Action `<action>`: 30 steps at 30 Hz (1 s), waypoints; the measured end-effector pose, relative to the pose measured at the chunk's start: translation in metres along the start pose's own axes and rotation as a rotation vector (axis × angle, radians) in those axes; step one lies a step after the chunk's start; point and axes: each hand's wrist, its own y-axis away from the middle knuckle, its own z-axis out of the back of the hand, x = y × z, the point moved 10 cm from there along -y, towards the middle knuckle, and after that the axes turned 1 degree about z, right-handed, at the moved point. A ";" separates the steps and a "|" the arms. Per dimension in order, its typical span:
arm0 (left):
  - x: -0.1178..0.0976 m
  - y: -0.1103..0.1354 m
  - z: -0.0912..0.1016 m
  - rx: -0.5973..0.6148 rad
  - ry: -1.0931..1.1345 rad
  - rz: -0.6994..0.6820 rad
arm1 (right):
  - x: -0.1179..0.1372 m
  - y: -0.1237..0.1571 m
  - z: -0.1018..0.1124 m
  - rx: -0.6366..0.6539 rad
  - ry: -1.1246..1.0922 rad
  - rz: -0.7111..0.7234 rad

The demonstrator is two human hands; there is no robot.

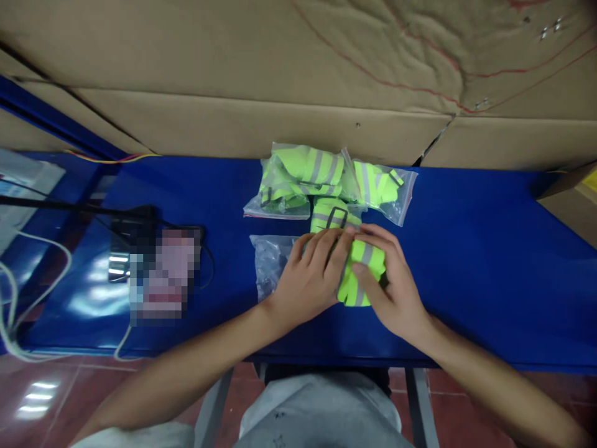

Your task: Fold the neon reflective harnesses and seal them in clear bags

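A folded neon-yellow reflective vest (361,274) with grey stripes lies on the blue table (489,261), pressed between both hands. My left hand (310,277) lies over its left side, fingers laid together on the fabric. My right hand (389,280) grips its right side, thumb on top. Under my left hand lies an empty clear plastic bag (273,261). Another folded vest (329,214) with a black buckle sits just behind my fingers.
Two bagged vests (298,180) (380,186) rest at the table's back against a cardboard wall (280,81). A blurred-out device (161,274) with black and white cables (28,267) sits at the left. Red tiled floor (56,392) lies below the near edge.
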 end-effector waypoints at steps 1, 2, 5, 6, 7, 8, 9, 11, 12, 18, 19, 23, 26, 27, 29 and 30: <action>0.003 -0.001 0.000 0.005 0.025 0.002 | 0.007 0.000 -0.005 0.063 0.040 0.065; 0.006 -0.002 0.001 0.018 0.055 -0.001 | 0.010 0.001 -0.010 0.125 0.063 0.103; 0.013 -0.004 0.003 0.067 0.131 -0.031 | 0.012 -0.001 -0.010 0.187 0.040 0.108; 0.014 -0.004 0.004 0.080 0.144 -0.046 | 0.012 -0.002 -0.006 0.173 0.011 0.095; 0.015 -0.005 0.006 0.087 0.152 -0.061 | 0.011 -0.003 -0.003 0.156 -0.020 0.082; 0.015 -0.005 0.007 0.092 0.156 -0.075 | 0.011 -0.004 0.000 0.142 -0.047 0.076; 0.014 -0.004 0.008 0.094 0.157 -0.090 | 0.011 -0.005 0.001 0.136 -0.065 0.078; 0.012 -0.004 0.008 0.104 0.156 -0.108 | 0.014 -0.005 0.001 0.150 -0.053 0.118; 0.010 -0.004 0.007 0.115 0.152 -0.112 | 0.018 -0.005 -0.001 0.165 -0.027 0.155; 0.005 -0.002 0.001 0.114 0.123 -0.107 | 0.029 0.003 -0.017 0.225 0.100 0.281; 0.004 -0.002 0.002 0.097 0.123 -0.105 | 0.028 0.004 -0.016 0.200 0.099 0.270; -0.003 0.000 0.006 0.035 0.102 -0.127 | 0.016 0.005 -0.003 0.023 0.049 0.130; -0.007 0.002 0.011 -0.011 0.064 -0.145 | 0.006 0.005 0.004 -0.064 -0.068 0.051; -0.008 0.002 0.011 -0.017 0.057 -0.147 | 0.006 0.004 0.003 -0.061 -0.085 0.061; -0.009 0.002 0.011 -0.007 0.072 -0.152 | 0.013 0.003 -0.002 -0.018 -0.064 0.138; -0.009 0.002 0.010 0.003 0.091 -0.152 | 0.019 0.004 -0.004 0.005 -0.039 0.194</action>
